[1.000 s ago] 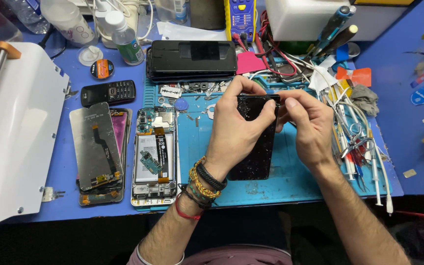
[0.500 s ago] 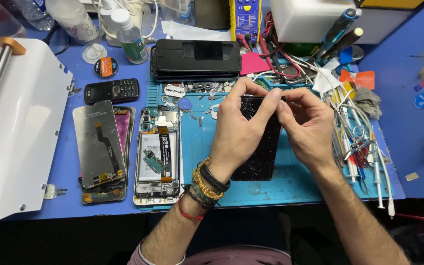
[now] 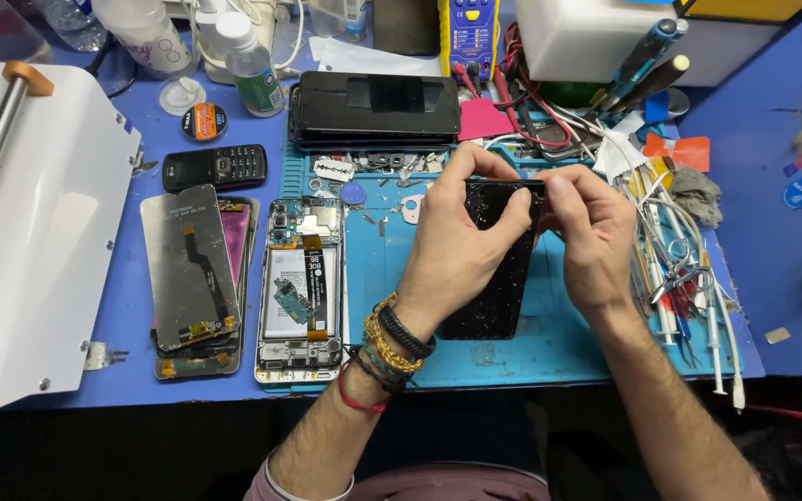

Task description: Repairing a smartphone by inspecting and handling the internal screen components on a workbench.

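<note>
I see both hands on a cracked black phone screen panel [image 3: 498, 269] lying on the teal silicone work mat [image 3: 392, 278]. My left hand [image 3: 457, 246] grips its top edge, thumb and fingers pinching; my right hand [image 3: 587, 232] pinches the top right corner. I judge the work as midway: an opened phone body with exposed battery [image 3: 301, 292] lies left, 2 loose display panels [image 3: 192, 269] beside it, nothing reassembled.

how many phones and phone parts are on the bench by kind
Cracked black screen panel held in both hands: 1
Opened phone body with its battery showing: 1
Loose display panels stacked beside it: at least 2
Small keypad phone: 1
Stack of black phones at the back: 1
Total: at least 6
</note>
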